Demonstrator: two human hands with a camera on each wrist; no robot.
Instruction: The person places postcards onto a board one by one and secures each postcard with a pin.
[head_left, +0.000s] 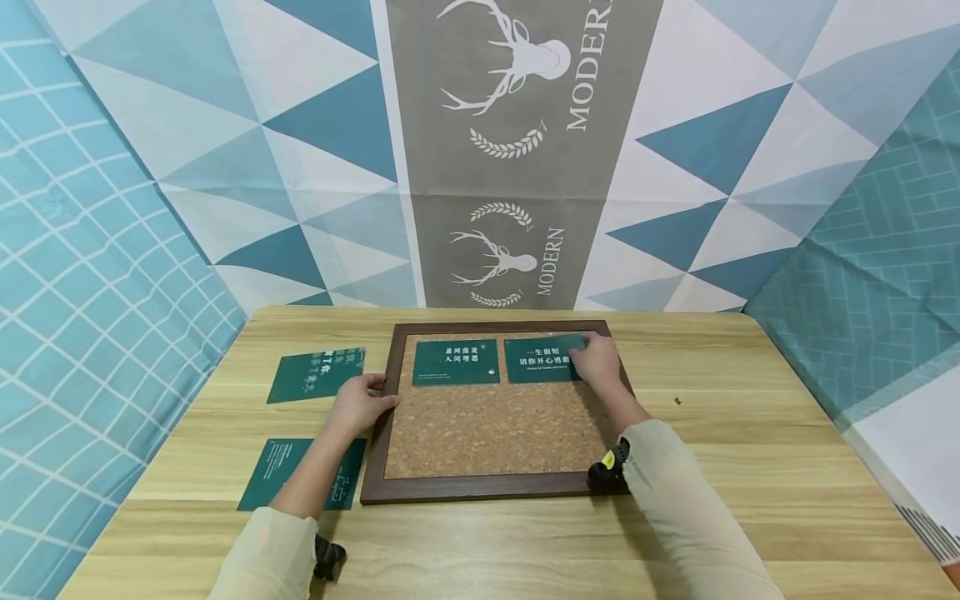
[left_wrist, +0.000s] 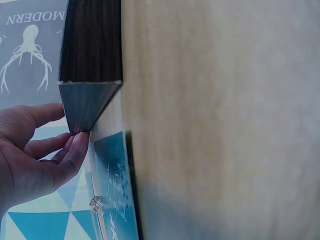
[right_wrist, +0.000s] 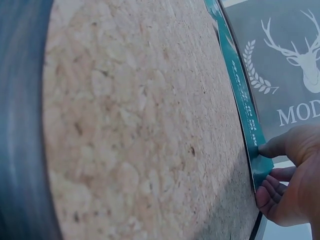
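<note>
A brown-framed corkboard (head_left: pixel 495 433) lies on the table. My left hand (head_left: pixel 363 404) grips the left side of its frame (left_wrist: pixel 90 45), thumb and fingers on either side of the edge. On the upper cork, a green card with white lettering (head_left: pixel 456 362) lies at left. Beside it, a second green card (head_left: pixel 536 360) has its right end in my right hand (head_left: pixel 598 362). In the right wrist view, the thumb presses on that card's face (right_wrist: pixel 239 95) and curled fingers meet its edge. Whether a pin is under the right fingers cannot be seen.
Two more green cards lie left of the board, one farther back (head_left: pixel 311 377) and one nearer (head_left: pixel 277 471), partly behind my left forearm. Small shiny pins (left_wrist: pixel 96 202) show beside a card in the left wrist view. A tiny dark object (head_left: pixel 678 401) lies right of the board.
</note>
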